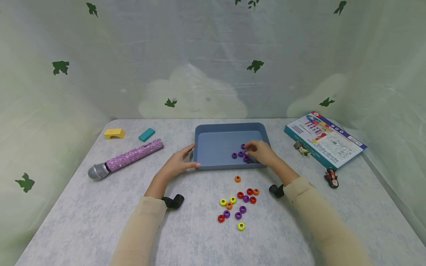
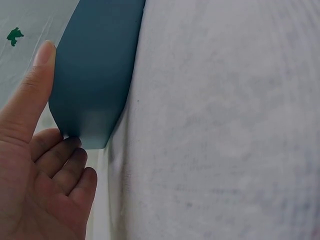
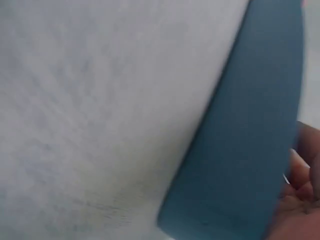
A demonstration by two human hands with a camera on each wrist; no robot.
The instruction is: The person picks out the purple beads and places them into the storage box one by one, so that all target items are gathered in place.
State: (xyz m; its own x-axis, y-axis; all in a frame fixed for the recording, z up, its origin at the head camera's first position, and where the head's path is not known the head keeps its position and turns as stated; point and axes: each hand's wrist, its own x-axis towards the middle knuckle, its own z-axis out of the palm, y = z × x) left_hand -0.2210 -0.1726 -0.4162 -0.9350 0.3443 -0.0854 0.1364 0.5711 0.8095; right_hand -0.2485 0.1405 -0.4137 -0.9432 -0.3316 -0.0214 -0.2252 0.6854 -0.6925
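Note:
My left hand [image 1: 179,162] holds the left front corner of a shallow blue-grey tray [image 1: 213,167]. Its thumb lies along the front wall in the left wrist view, and its fingers bend against the left end. Inside the tray, at the right, my right hand [image 1: 263,152] has curled fingers right at several purple beads [image 1: 234,155]; I cannot tell whether it pinches one. Its fingers partly cover some of these beads. In the right wrist view, the tray's wall [image 3: 235,130] hides most of this hand.
In front of the tray lie loose red [image 1: 221,218], orange [image 1: 237,178], yellow [image 1: 241,226] and purple beads [image 1: 238,215]. A glittery pink microphone [image 1: 133,156], a yellow block [image 1: 114,133] and a teal block [image 1: 146,135] lie left. A flat printed box [image 1: 326,140] and small figures [image 1: 331,178] lie right.

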